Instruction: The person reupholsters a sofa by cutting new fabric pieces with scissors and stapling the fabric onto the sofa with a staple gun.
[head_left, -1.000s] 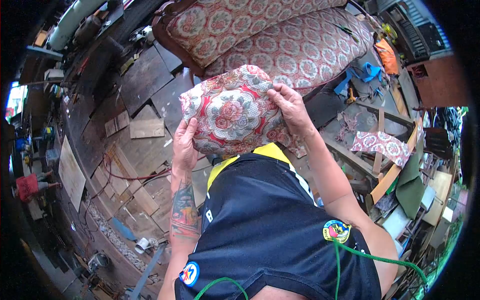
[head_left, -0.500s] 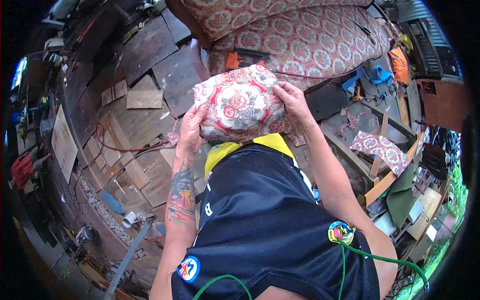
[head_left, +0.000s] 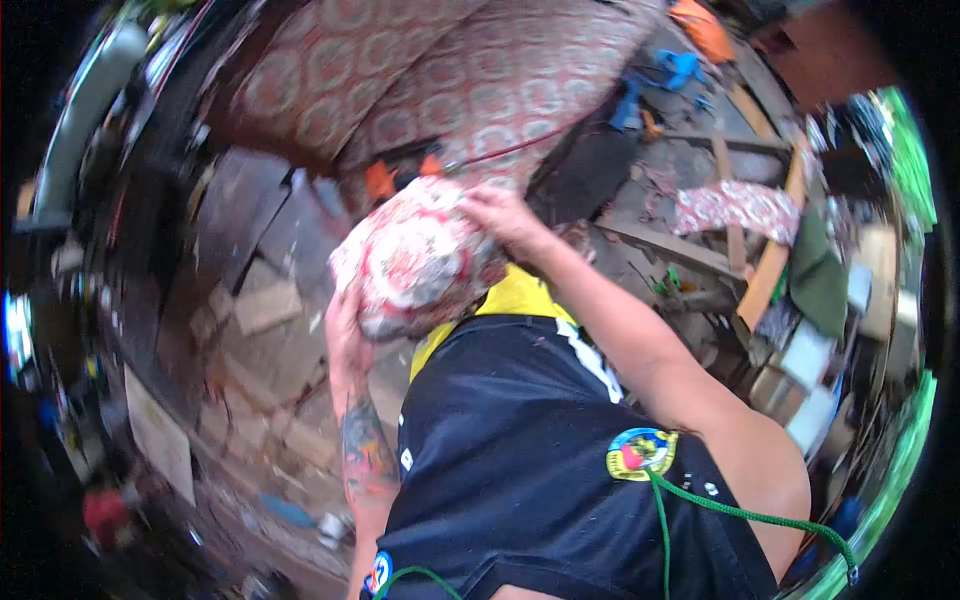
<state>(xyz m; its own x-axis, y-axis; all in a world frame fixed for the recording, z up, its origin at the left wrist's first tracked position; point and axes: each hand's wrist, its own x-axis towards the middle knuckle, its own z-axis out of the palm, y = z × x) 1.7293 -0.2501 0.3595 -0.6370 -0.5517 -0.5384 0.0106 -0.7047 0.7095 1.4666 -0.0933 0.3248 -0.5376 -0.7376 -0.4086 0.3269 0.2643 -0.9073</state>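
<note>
Held up in front of my lap is a piece of floral upholstery fabric [head_left: 415,255], red, pink and cream with a big rose medallion in its middle. My left hand [head_left: 348,335] grips its lower left edge, thumb in front. At the upper right corner my right hand [head_left: 500,218] pinches the fabric between thumb and fingers. The piece is tilted, its right side higher, and looks slightly blurred. Behind it stands a sofa [head_left: 540,85] covered in the same pattern, with a small orange item [head_left: 380,180] at its front.
Wooden boards [head_left: 268,308] lie about the floor on the left. To the right, a patterned fabric strip [head_left: 735,210] drapes over wooden slats, near a dark green cloth [head_left: 818,285]. Blue scraps [head_left: 680,68] and an orange bag-like thing [head_left: 700,30] lie beyond.
The view has swung, so the sofa and the fabric piece appear farther left. The piece has tilted, its right side up, with both hands still holding it.
</note>
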